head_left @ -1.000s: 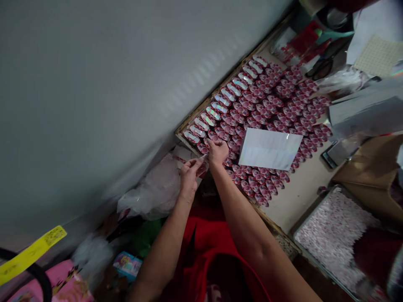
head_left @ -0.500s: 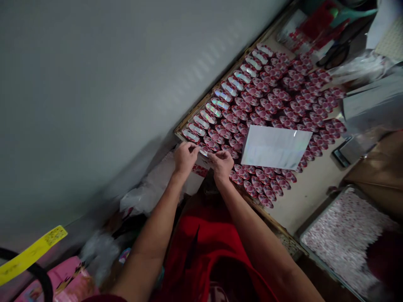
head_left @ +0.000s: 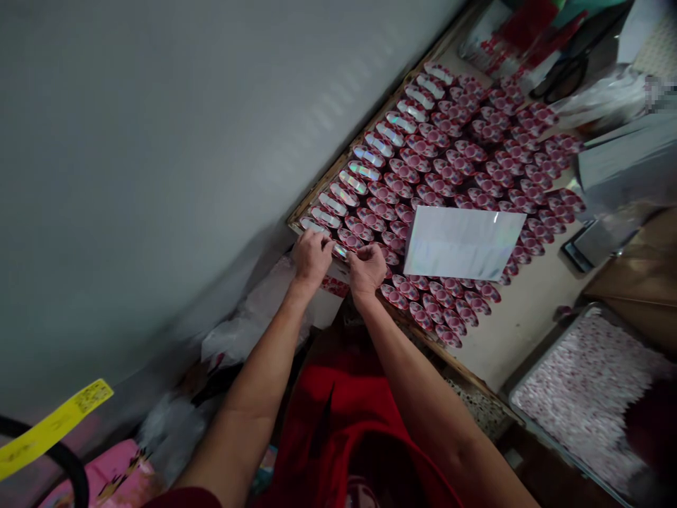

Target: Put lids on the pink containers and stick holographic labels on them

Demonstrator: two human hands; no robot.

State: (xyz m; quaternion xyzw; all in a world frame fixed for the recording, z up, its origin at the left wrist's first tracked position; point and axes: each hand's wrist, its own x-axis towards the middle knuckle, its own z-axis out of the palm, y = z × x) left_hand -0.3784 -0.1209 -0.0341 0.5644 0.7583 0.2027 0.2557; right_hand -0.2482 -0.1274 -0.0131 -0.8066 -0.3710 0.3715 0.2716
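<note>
A small shiny strip (head_left: 340, 251) with a rainbow glint spans the gap between my hands at the near left corner of the table. My left hand (head_left: 313, 259) is closed, its fingertips at the strip's left end. On the other end, my right hand (head_left: 367, 271) pinches with thumb and forefinger. Beneath the strip lies one of the red-and-pink oval pieces, mostly hidden by my fingers. Rows of such oval pieces (head_left: 381, 208) cover the table; those in the row along the wall (head_left: 333, 203) bear similar shiny strips.
A stack of white glossy sheets (head_left: 465, 243) rests on the ovals right of my hands. The grey wall (head_left: 159, 141) borders the table's left edge. A phone-like device (head_left: 580, 247) and a tray of small pale pieces (head_left: 592, 381) are at right.
Both hands have shifted slightly left with the strip, which now shows a rainbow glint instead of plain white. My right hand's fingers are curled in more. The view has tilted a little.
</note>
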